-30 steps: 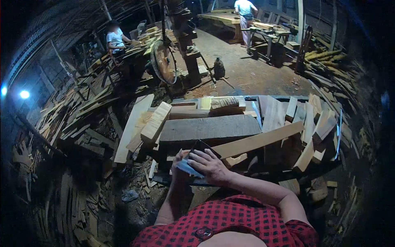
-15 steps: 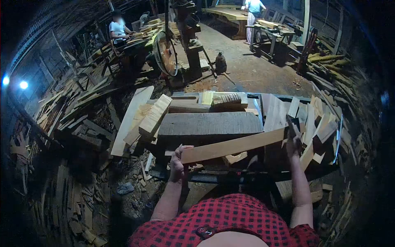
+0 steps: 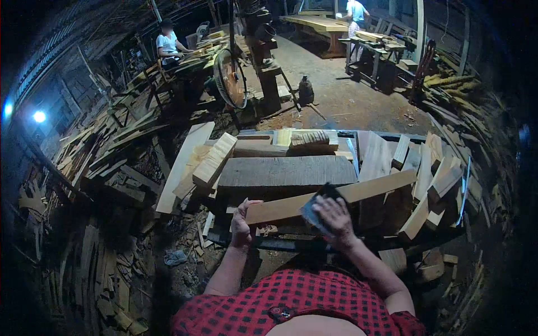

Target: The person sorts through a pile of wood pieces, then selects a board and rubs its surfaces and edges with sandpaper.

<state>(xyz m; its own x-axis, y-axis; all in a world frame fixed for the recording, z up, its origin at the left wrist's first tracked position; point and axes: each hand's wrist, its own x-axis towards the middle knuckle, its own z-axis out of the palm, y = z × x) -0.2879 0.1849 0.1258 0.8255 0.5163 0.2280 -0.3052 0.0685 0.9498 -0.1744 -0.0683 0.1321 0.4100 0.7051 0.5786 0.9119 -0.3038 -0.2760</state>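
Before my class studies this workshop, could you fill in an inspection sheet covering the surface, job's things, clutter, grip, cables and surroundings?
Surface: work surface largely covered with wood.
Job's things: pale wooden strip, lying at a slant; dark-and-grey sheet against it.
Clutter: wood blocks around the strip; scraps on the ground at picture left.
Grip: left hand holds the strip's left end; right hand lies over the sheet, fingers spread.
Cables: nothing seen for certain; the edges are dark.
Surroundings: fan ahead; one person at upper left, another person at upper right; bright lamp at picture left.
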